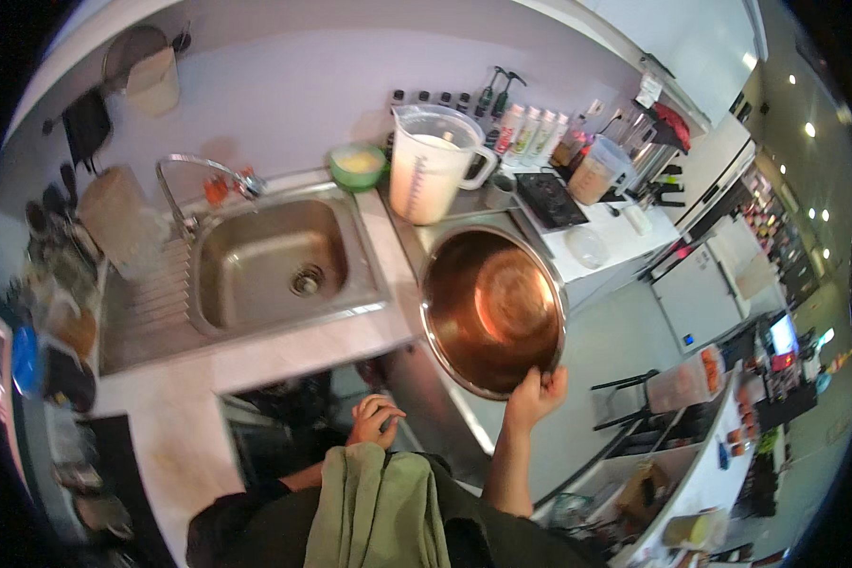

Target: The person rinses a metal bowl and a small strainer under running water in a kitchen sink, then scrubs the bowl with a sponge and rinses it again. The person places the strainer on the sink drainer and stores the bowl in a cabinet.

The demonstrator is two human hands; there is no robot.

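Observation:
My right hand (pixel 536 394) grips the near rim of a large, deep metal bowl (pixel 461 334). The bowl is tilted so that its shiny, copper-coloured inside faces me, and no food shows in it. My left hand (pixel 376 420) is held low before my body with its fingers curled; whether something small lies in it is unclear. A green cloth (pixel 380 508) hangs down my front. Behind the bowl stands a tall clear measuring jug (pixel 426 177) with pale, creamy contents. To the left of that jug is a green bowl (pixel 356 170) holding something yellow.
A steel sink (pixel 273 263) with a curved tap (pixel 167 167) is set into the counter on the left. Bottles (pixel 532 135), a black flat device (pixel 550 199) and another jug (pixel 598 174) stand at the back right. Farther right is a cluttered white counter (pixel 710 476).

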